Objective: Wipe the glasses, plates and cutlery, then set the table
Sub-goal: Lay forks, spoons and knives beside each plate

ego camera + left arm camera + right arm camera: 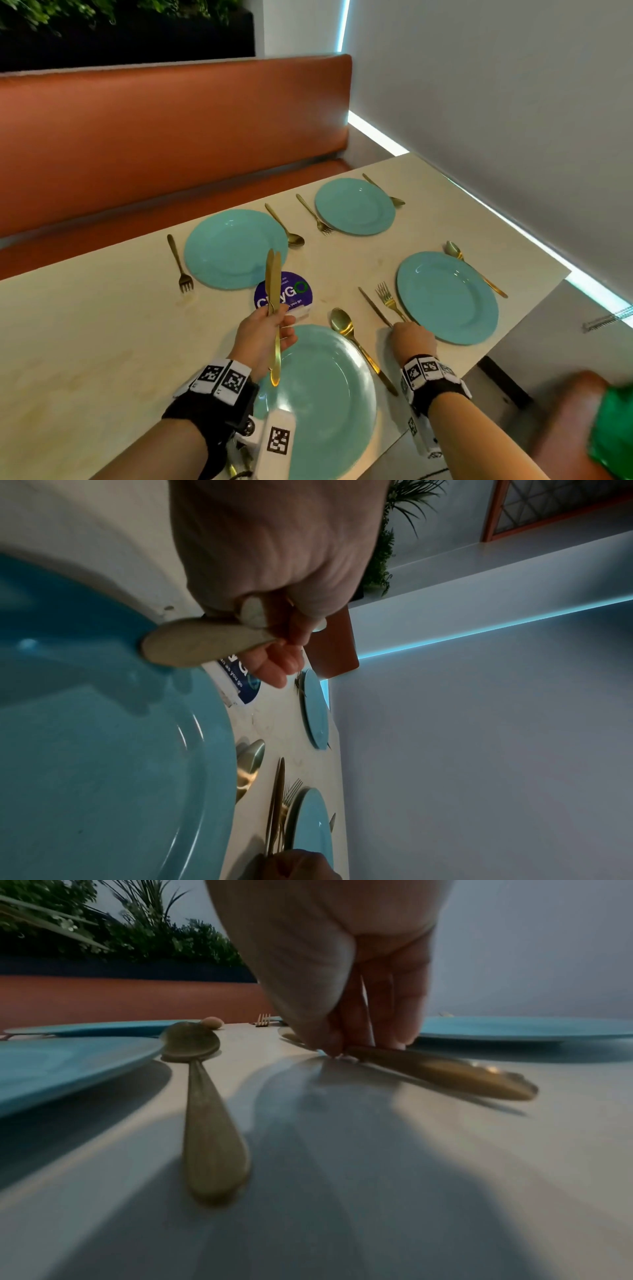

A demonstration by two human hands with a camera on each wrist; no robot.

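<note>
From the head view, my left hand (263, 334) sits at the centre of the frame with its fingers (286, 337) curled round a bundle of gold knives (273, 308), blades up over the purple coaster (298, 291) and handles hanging above the near plate (329, 401) at the bottom. My right hand (412, 337), right of centre, is down on the bench (85, 342), fingers pinched on the handle of the knife (375, 306) lying just left of the fork (388, 299) beside the right plate (448, 296). I judge the step is laying this knife; to do it well I would slide it parallel to the fork without nudging it, then let go flat. In the left wrist view, upper centre, my fingers (274, 666) clamp the knife handles (202, 647) over the big plate's rim (205, 750); I should keep that bundle steady and clear of the plate so it does not clink. In the right wrist view, my fingers (394, 1001) come down from top centre and pinch the knife handle (445, 1073), which is blurred, so I cannot tell whether it lies flat or is lifted a little. The spoon (205, 1110) lies just left, beside the near plate's edge (68, 1066) at left; I'd keep my wrist from brushing it.
</note>
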